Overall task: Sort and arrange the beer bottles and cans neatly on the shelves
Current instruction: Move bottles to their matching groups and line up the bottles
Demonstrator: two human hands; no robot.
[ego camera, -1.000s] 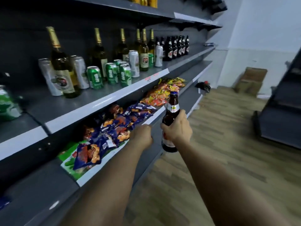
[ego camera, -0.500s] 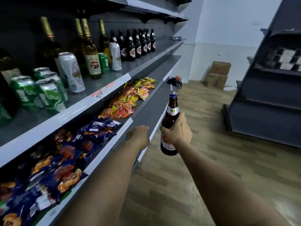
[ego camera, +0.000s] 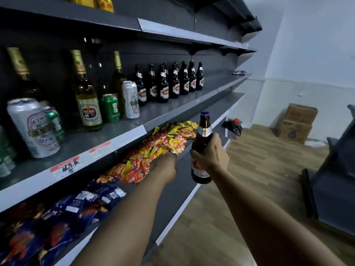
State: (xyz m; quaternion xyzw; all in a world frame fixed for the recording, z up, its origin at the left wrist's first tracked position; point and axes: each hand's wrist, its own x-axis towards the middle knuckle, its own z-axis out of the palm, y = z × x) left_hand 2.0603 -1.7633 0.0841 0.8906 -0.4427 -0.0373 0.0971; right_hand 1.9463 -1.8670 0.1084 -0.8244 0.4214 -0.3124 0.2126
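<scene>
Holding a brown beer bottle (ego camera: 201, 148) upright by its body, my right hand (ego camera: 212, 155) is wrapped firmly around it, out over the floor beside the shelf edge. My left hand (ego camera: 166, 166) is just beside it, fingers curled into a loose fist that seems to hold nothing, over the yellow and red snack packets (ego camera: 163, 143). I judge that I am in the carrying step: this bottle belongs with the row of dark bottles (ego camera: 169, 83) standing up and to the left of my hands, on the beer shelf (ego camera: 172, 106). The next move calls for lifting the bottle above that shelf's front lip and setting it at the near end of the row without knocking the tall silver can (ego camera: 131, 99). The bottle's labels are too blurred to read. Further left, a red price tag (ego camera: 67, 166) carries handwriting I cannot read.
</scene>
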